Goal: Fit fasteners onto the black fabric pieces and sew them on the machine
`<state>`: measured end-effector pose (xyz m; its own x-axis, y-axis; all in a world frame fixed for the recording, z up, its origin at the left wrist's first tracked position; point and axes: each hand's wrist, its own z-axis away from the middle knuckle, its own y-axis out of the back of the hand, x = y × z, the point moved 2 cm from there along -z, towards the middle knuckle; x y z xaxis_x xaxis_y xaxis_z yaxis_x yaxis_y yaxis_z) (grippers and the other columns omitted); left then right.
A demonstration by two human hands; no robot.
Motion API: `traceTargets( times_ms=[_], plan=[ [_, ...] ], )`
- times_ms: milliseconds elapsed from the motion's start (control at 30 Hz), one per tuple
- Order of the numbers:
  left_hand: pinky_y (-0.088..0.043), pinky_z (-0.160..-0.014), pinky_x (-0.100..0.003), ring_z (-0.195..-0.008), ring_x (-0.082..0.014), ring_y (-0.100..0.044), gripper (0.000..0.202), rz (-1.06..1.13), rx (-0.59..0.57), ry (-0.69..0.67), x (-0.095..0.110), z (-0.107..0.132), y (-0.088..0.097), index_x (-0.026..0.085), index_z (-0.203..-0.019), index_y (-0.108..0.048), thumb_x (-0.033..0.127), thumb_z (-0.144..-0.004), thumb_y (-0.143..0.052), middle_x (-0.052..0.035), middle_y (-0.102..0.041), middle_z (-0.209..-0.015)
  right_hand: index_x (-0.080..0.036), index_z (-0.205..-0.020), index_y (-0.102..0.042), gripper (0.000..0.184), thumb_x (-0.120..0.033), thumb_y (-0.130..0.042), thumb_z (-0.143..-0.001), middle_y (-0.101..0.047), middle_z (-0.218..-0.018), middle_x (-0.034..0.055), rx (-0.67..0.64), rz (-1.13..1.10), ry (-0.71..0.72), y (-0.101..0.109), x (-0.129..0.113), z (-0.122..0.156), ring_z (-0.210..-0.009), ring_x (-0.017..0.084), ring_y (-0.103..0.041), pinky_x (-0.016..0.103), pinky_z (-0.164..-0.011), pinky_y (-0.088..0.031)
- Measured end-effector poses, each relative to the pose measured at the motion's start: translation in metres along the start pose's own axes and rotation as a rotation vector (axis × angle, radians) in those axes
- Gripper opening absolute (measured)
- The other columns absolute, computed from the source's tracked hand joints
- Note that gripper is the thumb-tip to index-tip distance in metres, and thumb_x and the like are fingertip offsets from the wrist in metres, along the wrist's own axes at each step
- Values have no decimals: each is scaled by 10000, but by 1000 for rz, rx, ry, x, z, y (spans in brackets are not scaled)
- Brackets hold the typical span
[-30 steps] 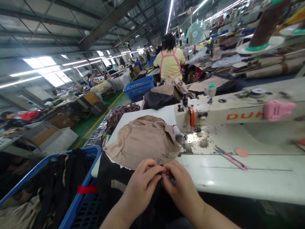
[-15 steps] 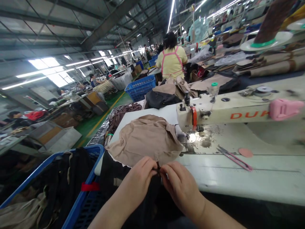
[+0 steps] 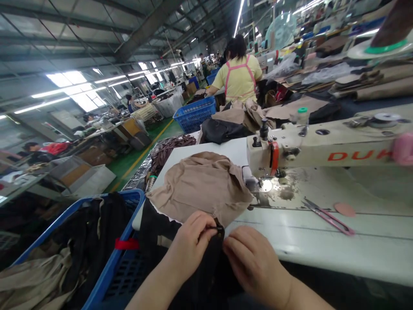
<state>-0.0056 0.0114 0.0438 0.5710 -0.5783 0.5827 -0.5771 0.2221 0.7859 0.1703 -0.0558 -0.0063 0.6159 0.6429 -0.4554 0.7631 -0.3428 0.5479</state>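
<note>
My left hand (image 3: 190,245) pinches a small dark strip (image 3: 220,229) at the edge of a garment, thumb against forefinger. The garment has a beige cloth part (image 3: 200,183), spread rumpled over the white table, and a black part (image 3: 151,228) hanging over the front edge. Just right of the strip is my right hand (image 3: 258,262), its fingers curled closed and a small gap from the left fingertips. What those fingers hold, if anything, is hidden. The sewing machine (image 3: 300,148) stands beyond the hands to the right, its needle area beside the beige cloth.
Pink-handled thread snips (image 3: 329,216) and a flat pink disc (image 3: 345,209) lie on the table at right. At left stands a blue basket (image 3: 109,262) of dark and beige garments. Farther off are another blue basket (image 3: 195,114) and a person in a yellow top (image 3: 240,79).
My right hand has drawn a little right, away from the strip, while my left hand keeps its pinch. The whole view has shifted slightly; the garment lies much as before.
</note>
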Motion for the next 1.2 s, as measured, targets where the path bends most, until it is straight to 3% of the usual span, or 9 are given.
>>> traceTargets(
  times_ms=[133,267,367,633,800,933,1067,1200],
  plan=[
    [-523,-816,-287,-887,-176,-626,170,-7,5,-44,3,0,0,207,-907,-628,62,-944,-546,-28,-640,-919,-207,-847,-634,150,-147,-543,-950,-592,-750,35,31,-136,-120,12,0,-5,-712,182,-547,312,-626,-446],
    [-537,-802,-301,-880,-182,-626,177,-11,-1,-62,2,2,-2,207,-927,-617,65,-969,-519,-35,-636,-923,-216,-1006,-654,128,-132,-573,-952,-654,-864,49,149,-180,-238,12,4,-12,-773,178,-616,303,-678,-522],
    [-552,-818,-324,-889,-190,-631,184,-33,23,-108,2,6,-5,202,-968,-611,79,-1000,-477,-54,-640,-949,-227,-1114,-655,202,-125,-590,-951,-691,-941,61,135,-177,-223,5,8,-14,-835,184,-658,307,-730,-564],
    [-568,-906,-360,-969,-204,-626,199,-173,97,-268,1,18,-14,164,-1145,-606,74,-1015,-486,-95,-655,-1038,-207,-1025,-662,123,-132,-596,-955,-695,-905,61,142,-74,-164,-4,11,-11,-807,189,-645,324,-707,-560],
    [-571,-915,-338,-985,-189,-645,185,-57,2,-161,2,8,-6,193,-1073,-638,97,-1019,-489,-71,-657,-1041,-201,-1017,-667,99,-142,-611,-961,-698,-878,60,148,4,-131,-2,10,-9,-788,189,-632,331,-701,-537],
    [-574,-900,-318,-982,-183,-657,206,-9,9,-163,1,6,-2,206,-1075,-651,96,-1022,-485,-69,-665,-1034,-199,-1031,-665,112,-128,-615,-960,-698,-844,52,153,35,-78,-2,10,-8,-747,181,-610,328,-675,-513],
    [-573,-862,-310,-929,-182,-655,200,-16,8,-196,1,5,-2,196,-1031,-648,93,-1018,-478,-66,-667,-976,-210,-997,-670,77,-159,-623,-964,-699,-850,51,155,8,-135,-2,12,-9,-768,184,-622,325,-684,-517],
    [-556,-812,-268,-871,-156,-644,167,-3,-90,-144,1,-3,4,202,-951,-652,66,-959,-556,-29,-655,-917,-221,-987,-670,71,-185,-610,-974,-702,-863,50,119,-37,-170,-1,16,-9,-789,185,-641,315,-696,-527]
  ],
)
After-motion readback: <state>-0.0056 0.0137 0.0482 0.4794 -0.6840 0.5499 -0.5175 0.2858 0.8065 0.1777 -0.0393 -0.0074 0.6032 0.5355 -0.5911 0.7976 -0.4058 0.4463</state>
